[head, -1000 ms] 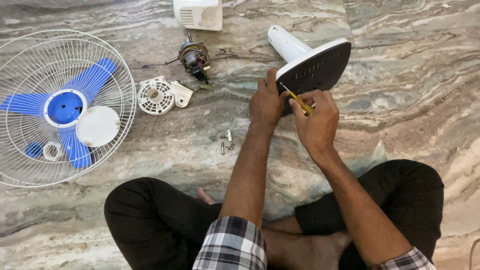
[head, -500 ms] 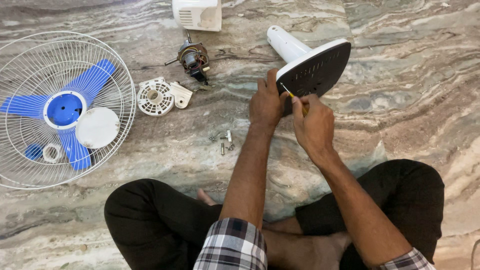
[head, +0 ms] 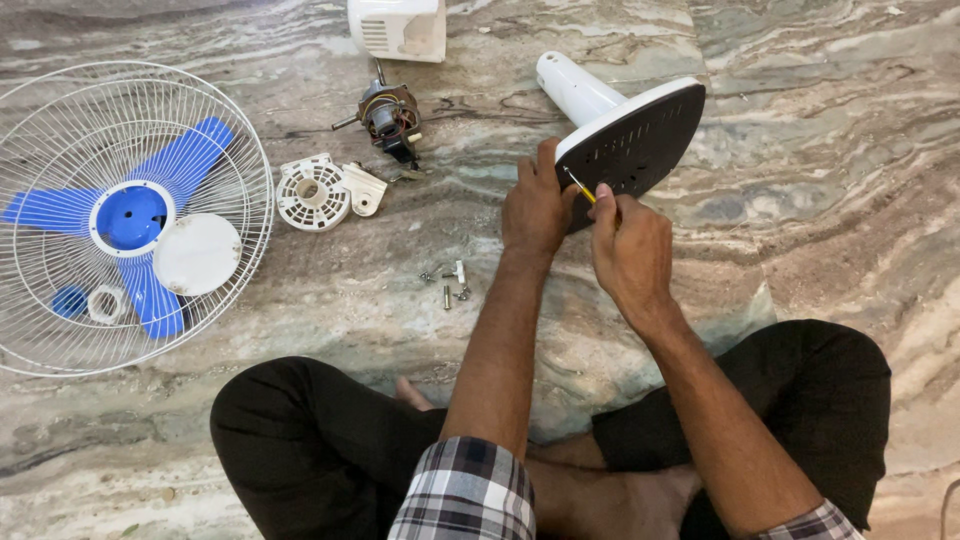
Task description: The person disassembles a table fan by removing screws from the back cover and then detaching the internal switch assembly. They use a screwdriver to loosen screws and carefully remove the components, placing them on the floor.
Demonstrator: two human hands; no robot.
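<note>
Two hands work at the fan base (head: 630, 140), which lies tipped on its side on the marble floor (head: 820, 200), dark underside facing the person, at about one o'clock from the knees. The left hand (head: 535, 205) clasps the base's near edge at its nine o'clock side, fingers curled together over the rim with the thumb raised. The right hand (head: 628, 250) is closed in a pinch around a yellow-handled screwdriver (head: 582, 188), whose tip meets the dark underside near its lower left.

The base looks like stiff moulded plastic, probably weighted inside, so likely bottom-heavy and prone to roll on its curved rim; the smooth white column (head: 572, 85), pointing to eleven o'clock, seems slippery, and the rim looks the surer place to grip. The screwdriver is thin and light, best held at the handle.

Loose screws (head: 452, 283) lie at nine o'clock of the left wrist. Further towards ten o'clock sit a white vented cover (head: 312, 193), a motor (head: 385, 112) and a white housing (head: 397, 25). At far nine o'clock rests a wire fan guard (head: 60, 130) holding blue blades (head: 150, 200)
</note>
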